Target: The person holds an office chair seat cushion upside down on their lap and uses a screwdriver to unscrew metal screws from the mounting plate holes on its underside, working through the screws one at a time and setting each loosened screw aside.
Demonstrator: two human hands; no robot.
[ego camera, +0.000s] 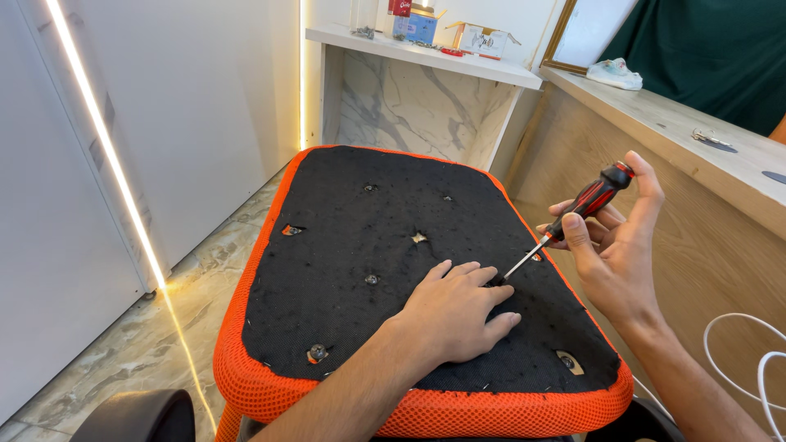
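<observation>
Upturned before the person, an orange-rimmed chair seat (270, 385) with black underside fabric lies steadied by the left hand (454, 311), spread flat, while the right hand (610, 245) pinches a red-and-black screwdriver (573, 217) angled down beside those fingertips.

The left hand (454, 311) lay flat on the upturned seat (344, 245); the right hand (614, 245) held a screwdriver (573, 217) just right of it.

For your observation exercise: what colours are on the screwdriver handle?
The screwdriver handle is black and red, seen in the head view.
</observation>
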